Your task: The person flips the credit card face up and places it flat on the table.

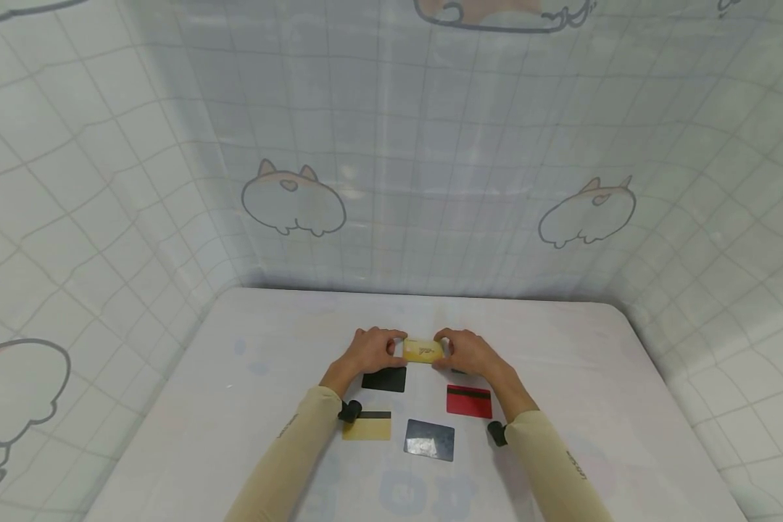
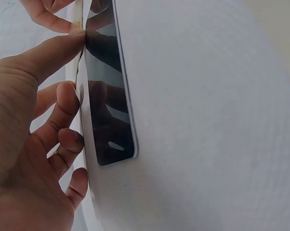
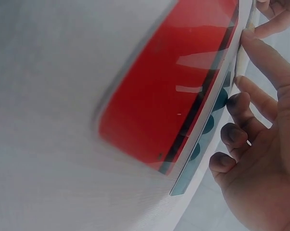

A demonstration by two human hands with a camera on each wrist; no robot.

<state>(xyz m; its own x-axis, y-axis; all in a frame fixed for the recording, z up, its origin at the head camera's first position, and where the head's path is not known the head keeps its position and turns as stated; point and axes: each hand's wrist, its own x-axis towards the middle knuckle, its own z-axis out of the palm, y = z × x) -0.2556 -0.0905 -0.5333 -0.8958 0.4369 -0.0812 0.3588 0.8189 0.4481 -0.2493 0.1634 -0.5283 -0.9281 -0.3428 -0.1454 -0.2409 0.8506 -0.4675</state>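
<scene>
A yellow card (image 1: 423, 351) with a printed design lies between my two hands at the far end of the card group. My left hand (image 1: 372, 349) pinches its left edge between thumb and finger, while my right hand (image 1: 470, 351) pinches the right edge. Just below the left hand is a black card (image 1: 385, 380), glossy in the left wrist view. A teal card (image 3: 185, 173) lies under the right hand's curled fingers, mostly hidden in the head view. Nearer to me is a red card (image 1: 469, 402) with a dark stripe.
A gold card (image 1: 367, 429) with a dark stripe lies by the left wrist. A dark blue-grey card (image 1: 429, 439) lies nearest me. The cards rest on a white table (image 1: 267, 406), enclosed on three sides by gridded curtains (image 1: 391, 109) with cartoon animals.
</scene>
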